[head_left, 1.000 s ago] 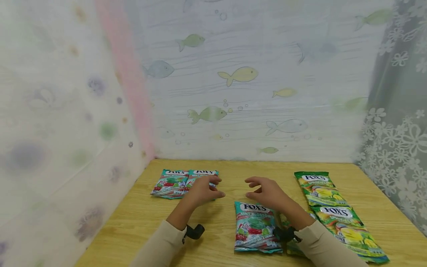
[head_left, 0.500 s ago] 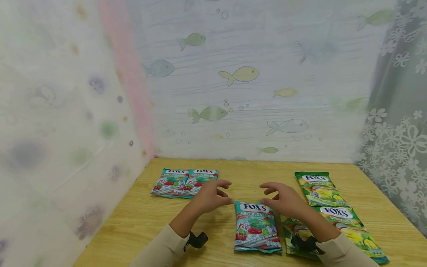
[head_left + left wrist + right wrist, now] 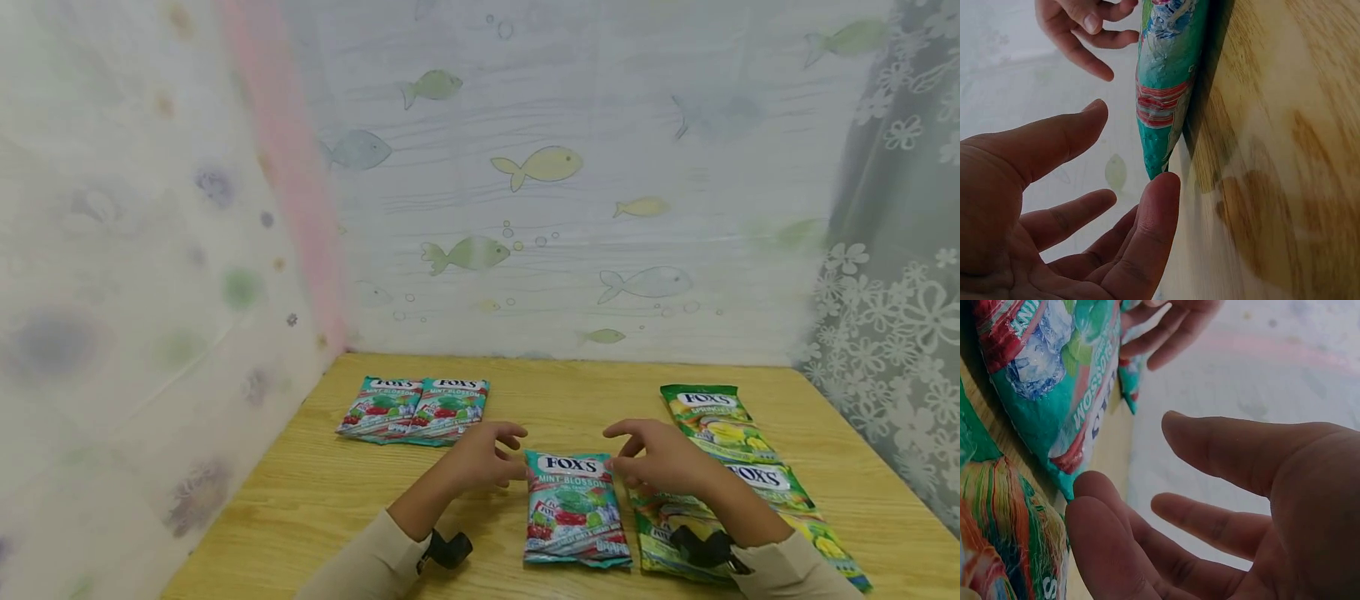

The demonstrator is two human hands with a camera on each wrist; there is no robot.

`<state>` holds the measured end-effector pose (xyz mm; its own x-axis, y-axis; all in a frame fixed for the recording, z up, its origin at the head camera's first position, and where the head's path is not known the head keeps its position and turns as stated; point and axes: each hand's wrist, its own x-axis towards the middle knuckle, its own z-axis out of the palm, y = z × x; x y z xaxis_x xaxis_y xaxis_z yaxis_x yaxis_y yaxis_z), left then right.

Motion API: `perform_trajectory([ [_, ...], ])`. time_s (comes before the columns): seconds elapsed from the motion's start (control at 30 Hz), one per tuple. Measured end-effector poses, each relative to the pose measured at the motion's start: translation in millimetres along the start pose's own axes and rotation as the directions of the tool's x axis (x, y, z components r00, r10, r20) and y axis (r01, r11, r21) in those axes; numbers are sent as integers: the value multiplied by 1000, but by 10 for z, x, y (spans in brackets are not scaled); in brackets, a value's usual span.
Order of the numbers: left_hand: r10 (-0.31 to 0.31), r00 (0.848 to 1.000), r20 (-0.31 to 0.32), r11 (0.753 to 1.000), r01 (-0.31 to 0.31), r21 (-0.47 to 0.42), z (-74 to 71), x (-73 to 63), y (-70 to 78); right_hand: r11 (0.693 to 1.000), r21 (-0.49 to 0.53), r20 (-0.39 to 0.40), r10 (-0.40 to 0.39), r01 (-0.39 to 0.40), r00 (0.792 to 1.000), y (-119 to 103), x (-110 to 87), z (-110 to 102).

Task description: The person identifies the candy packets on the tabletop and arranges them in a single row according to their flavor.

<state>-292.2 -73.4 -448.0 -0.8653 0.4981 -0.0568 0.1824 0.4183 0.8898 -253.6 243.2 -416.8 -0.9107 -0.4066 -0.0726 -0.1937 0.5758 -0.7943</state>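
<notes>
A teal candy bag (image 3: 573, 510) marked FOX'S Mint Blossom lies flat on the wooden table between the two hands. My left hand (image 3: 483, 457) is at its upper left corner, fingers loosely bent. In the left wrist view a fingertip (image 3: 1159, 197) meets or nearly meets the tip of the bag (image 3: 1163, 100). On the other side, my right hand (image 3: 660, 458) hovers by the upper right corner, thumb and fingers spread apart. Its fingertips (image 3: 1094, 487) are near the bag's corner (image 3: 1054, 425) in the right wrist view; whether they touch is unclear. Neither hand grips anything.
Two more teal bags (image 3: 382, 410) lie side by side at the back left. Green-yellow FOX'S bags (image 3: 720, 433) lie along the right; one (image 3: 667, 537) is partly under the right forearm. Patterned curtains (image 3: 525, 208) stand behind and beside the table (image 3: 337, 517).
Both hands have come down and nearer, and the right hand has shifted right, so they now flank the top of the middle teal bag. The bags have stayed put.
</notes>
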Motion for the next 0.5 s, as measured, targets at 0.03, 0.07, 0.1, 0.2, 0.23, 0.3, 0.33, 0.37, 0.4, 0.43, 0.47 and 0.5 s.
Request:
perform_trajectory([
  [0.03,-9,1000,2,1000,9,8,2,-4,1,1000,-2,8,4,-4,1000,-2,3,0],
  [0.07,-14,1000,3,1000,14,18,4,-5,2,1000,0,15,13,-13,1000,-6,3,4],
  [0.1,-24,1000,5,999,24,26,7,-8,1,1000,6,22,21,-21,1000,-5,6,10],
  [0.2,-47,999,24,999,46,29,14,-18,4,998,33,55,47,-49,997,3,6,32],
  [0.23,-51,998,32,998,50,28,16,-21,5,998,41,65,53,-56,996,6,2,39],
  [0.3,-61,997,54,998,60,12,22,-28,14,996,61,88,64,-70,994,11,-6,53],
  [0.33,-59,996,64,998,58,8,25,-31,22,995,65,96,68,-74,993,11,-11,59],
  [0.37,-58,996,73,998,58,7,29,-32,29,995,65,102,68,-75,992,12,-14,64],
  [0.4,-58,995,84,998,58,5,32,-35,33,995,65,108,69,-76,992,12,-15,69],
  [0.43,-61,993,98,998,61,4,38,-36,35,995,64,113,70,-77,991,10,-17,74],
  [0.47,-64,992,111,998,64,3,43,-37,37,995,63,119,70,-78,990,9,-17,80],
  [0.5,-63,991,122,998,63,1,49,-38,36,995,58,124,72,-80,990,8,-18,85],
])
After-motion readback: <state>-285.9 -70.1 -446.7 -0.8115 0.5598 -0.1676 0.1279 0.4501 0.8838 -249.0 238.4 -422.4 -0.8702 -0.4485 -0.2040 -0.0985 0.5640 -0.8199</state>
